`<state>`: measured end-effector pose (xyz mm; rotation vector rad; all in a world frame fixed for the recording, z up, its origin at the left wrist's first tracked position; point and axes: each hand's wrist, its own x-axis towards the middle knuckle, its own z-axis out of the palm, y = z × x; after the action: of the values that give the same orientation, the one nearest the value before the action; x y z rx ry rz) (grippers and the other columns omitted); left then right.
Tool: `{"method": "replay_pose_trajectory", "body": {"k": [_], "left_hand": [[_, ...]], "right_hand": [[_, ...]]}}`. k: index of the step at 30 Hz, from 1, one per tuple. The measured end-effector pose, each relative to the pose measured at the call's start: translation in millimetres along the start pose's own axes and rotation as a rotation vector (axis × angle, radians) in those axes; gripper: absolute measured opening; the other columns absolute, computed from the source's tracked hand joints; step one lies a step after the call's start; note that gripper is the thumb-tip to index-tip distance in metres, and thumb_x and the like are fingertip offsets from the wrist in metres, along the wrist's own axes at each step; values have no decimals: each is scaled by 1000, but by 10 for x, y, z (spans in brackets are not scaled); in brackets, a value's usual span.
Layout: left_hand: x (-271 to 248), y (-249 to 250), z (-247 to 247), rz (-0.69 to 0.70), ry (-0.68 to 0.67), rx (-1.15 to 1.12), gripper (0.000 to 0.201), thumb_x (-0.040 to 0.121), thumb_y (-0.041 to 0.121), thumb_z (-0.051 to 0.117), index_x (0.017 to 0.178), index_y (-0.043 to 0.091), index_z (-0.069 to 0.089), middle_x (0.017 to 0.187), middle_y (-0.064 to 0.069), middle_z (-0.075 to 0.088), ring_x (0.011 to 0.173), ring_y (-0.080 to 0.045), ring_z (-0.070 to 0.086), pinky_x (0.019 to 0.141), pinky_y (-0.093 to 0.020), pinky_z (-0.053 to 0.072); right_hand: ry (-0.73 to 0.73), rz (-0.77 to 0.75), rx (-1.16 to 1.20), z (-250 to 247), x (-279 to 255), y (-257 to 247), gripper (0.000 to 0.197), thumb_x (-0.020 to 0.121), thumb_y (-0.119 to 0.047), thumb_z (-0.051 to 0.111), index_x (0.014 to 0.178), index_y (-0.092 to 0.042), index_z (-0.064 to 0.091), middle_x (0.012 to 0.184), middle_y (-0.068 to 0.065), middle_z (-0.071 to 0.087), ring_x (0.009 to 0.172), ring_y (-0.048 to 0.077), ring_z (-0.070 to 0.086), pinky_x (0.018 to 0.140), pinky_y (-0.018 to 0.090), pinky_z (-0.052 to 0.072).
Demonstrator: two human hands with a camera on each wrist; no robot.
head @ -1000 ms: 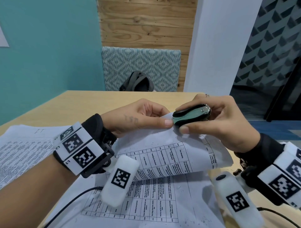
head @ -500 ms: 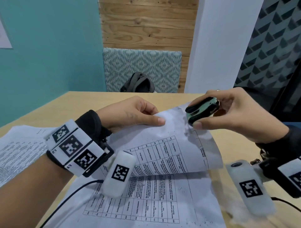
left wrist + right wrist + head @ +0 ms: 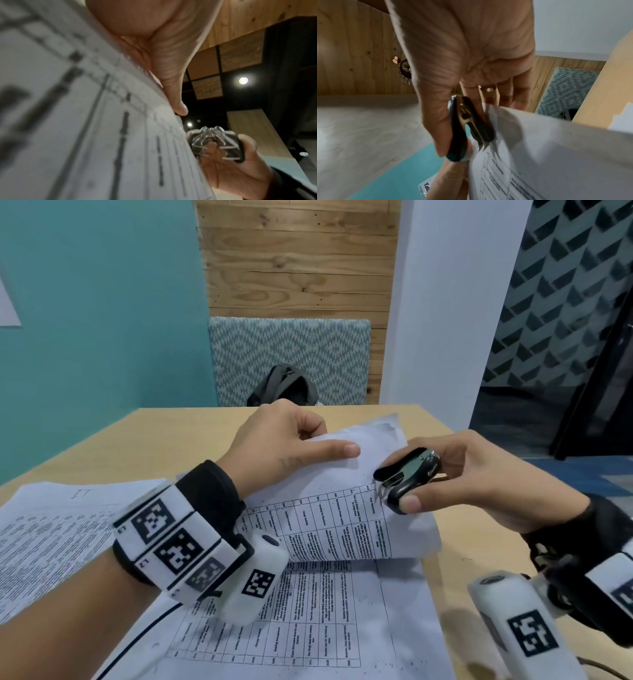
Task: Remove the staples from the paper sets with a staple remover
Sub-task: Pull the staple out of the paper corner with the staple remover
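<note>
On the wooden table (image 3: pixel 137 446) lies a stapled paper set (image 3: pixel 325 611) with printed tables. Its top sheet (image 3: pixel 342 522) is folded up and over. My left hand (image 3: pixel 329 446) pinches this sheet near its top, thumb flat on it and fingers curled behind; the left wrist view shows the thumb (image 3: pixel 171 88) on the paper (image 3: pixel 85 121). My right hand (image 3: pixel 424 494) grips a black and green staple remover (image 3: pixel 407 477), its metal claws apart and close to the sheet's right edge. The right wrist view shows the staple remover (image 3: pixel 464 128) beside the paper (image 3: pixel 556 155). No staple is visible.
Another pile of printed sheets (image 3: pixel 51 525) lies at the left of the table. A chair with a patterned back (image 3: pixel 291 357) and a dark backpack (image 3: pixel 284 388) stand behind the far edge. A white pillar (image 3: pixel 445 302) rises at the right. A black cable (image 3: pixel 147 631) runs under my left wrist.
My right hand has pulled the staple remover away from the sheet's top corner, down and to the right, and its claws have opened. My left hand still holds the folded sheet.
</note>
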<state>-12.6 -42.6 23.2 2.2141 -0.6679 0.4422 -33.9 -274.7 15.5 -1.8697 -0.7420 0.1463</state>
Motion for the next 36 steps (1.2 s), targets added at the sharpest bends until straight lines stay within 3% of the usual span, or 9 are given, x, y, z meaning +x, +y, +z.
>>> {"method": "replay_pose_trajectory", "body": {"k": [6,9,14,17,22,26,29,32,36], "left_hand": [[-34,-120,-379,-71,-108,195,76,44,80,63,61,6,58,54,0,43,52,-10,38,52,-27,25],[-130,-401,-745,-250,-232,-163,74,27,71,80,80,19,75,83,6,72,74,-7,65,65,-20,51],[-247,-770,-529,-318,-323,-587,72,39,46,91,105,23,72,114,-6,68,105,-21,65,81,-29,55],[-204,-768,-338,-283,-216,-589,76,47,43,88,114,16,65,115,-7,68,105,-22,65,78,-28,55],[-30,-610,-410,-213,129,-587,41,55,28,75,92,13,67,84,6,75,77,-7,70,63,-18,54],[75,-428,-656,-68,327,-602,31,59,26,73,89,19,68,82,10,74,79,-6,69,69,-24,56],[151,-356,-1033,37,428,-542,29,64,33,81,84,20,65,84,-5,64,86,-18,60,84,-39,49],[166,-354,-1536,58,507,-474,46,70,36,81,95,15,49,100,-12,46,93,-25,41,82,-44,35],[19,-212,-2118,-76,572,-365,16,81,25,73,69,21,61,73,4,63,72,-11,56,81,-26,40]], "right_hand": [[104,-70,57,-57,-57,5,45,51,-27,87,89,-7,74,88,2,74,83,8,66,71,14,48],[170,-132,113,-121,-85,-7,62,41,-46,89,91,-12,75,88,5,74,83,10,67,72,16,50],[249,-219,189,-134,-79,3,61,37,-47,90,90,-19,76,88,4,74,82,11,68,72,17,52],[290,-232,221,-114,-46,40,61,39,-43,90,92,-15,75,90,2,74,85,11,68,73,16,51],[411,-200,149,-119,-19,112,62,29,-48,90,85,-24,77,107,-8,62,93,-1,63,73,9,47],[435,-152,144,-89,-4,178,72,29,-56,87,88,-17,74,88,-1,73,78,5,66,65,9,47],[351,-51,65,-13,0,222,59,43,-54,85,89,-17,74,86,0,74,78,9,68,63,9,48],[220,51,-14,72,-5,263,43,54,-39,81,90,-16,73,86,1,75,86,15,69,68,10,47],[-15,187,-148,111,14,342,75,28,-77,77,86,-29,74,77,-1,72,62,5,60,59,16,46]]}}
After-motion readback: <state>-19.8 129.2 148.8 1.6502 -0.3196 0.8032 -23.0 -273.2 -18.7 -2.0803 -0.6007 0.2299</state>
